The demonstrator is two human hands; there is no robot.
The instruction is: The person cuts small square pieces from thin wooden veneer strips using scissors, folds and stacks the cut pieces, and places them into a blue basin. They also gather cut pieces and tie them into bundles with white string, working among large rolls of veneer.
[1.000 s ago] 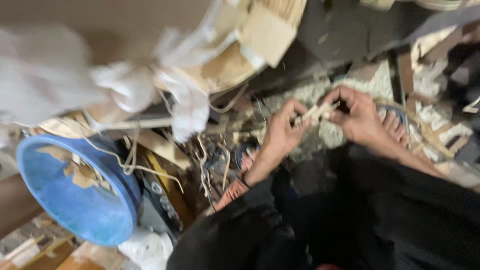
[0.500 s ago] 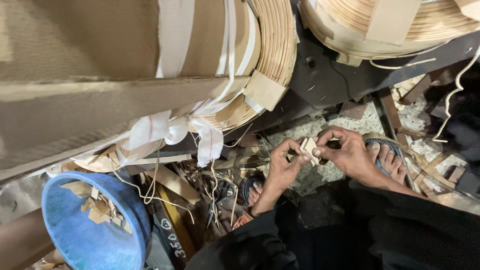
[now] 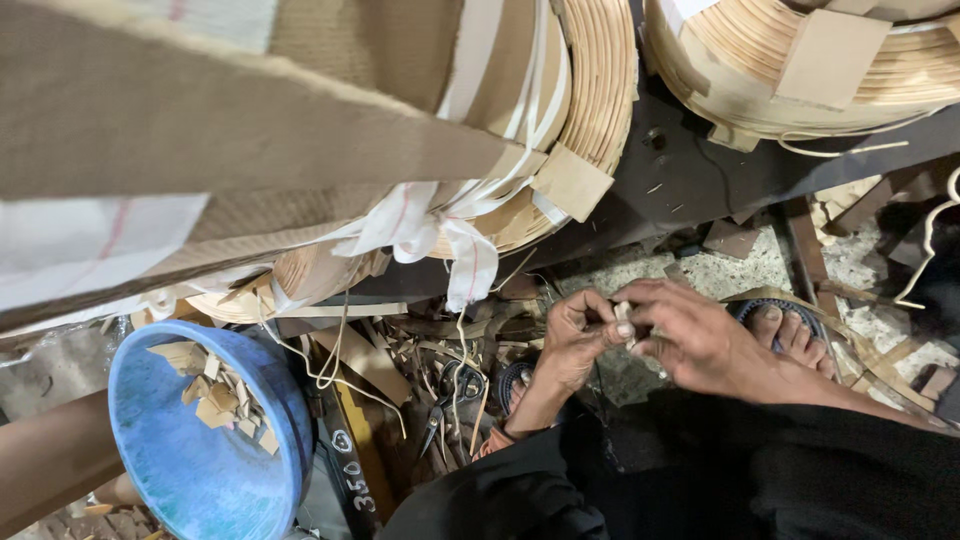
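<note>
My left hand (image 3: pixel 570 340) and my right hand (image 3: pixel 700 335) meet in front of me, both pinching a small pale strip piece (image 3: pixel 624 318) between fingertips. Most of the piece is hidden by my fingers. Both arms wear dark sleeves. Just beyond my right hand a bare foot in a dark sandal (image 3: pixel 785 325) rests on the speckled floor. Black-handled scissors (image 3: pixel 450 395) lie among scraps to the left of my left wrist.
A blue plastic tub (image 3: pixel 200 470) with tan offcuts stands at lower left. Large coils of pale cane strip (image 3: pixel 590 90) wrapped in cardboard and white ties hang overhead, another coil (image 3: pixel 850 60) at upper right. Strip scraps litter the floor.
The view has steadied and closed in. My hands stay together on the small piece, fingers shifted slightly; the coils now fill the upper part of the view.
</note>
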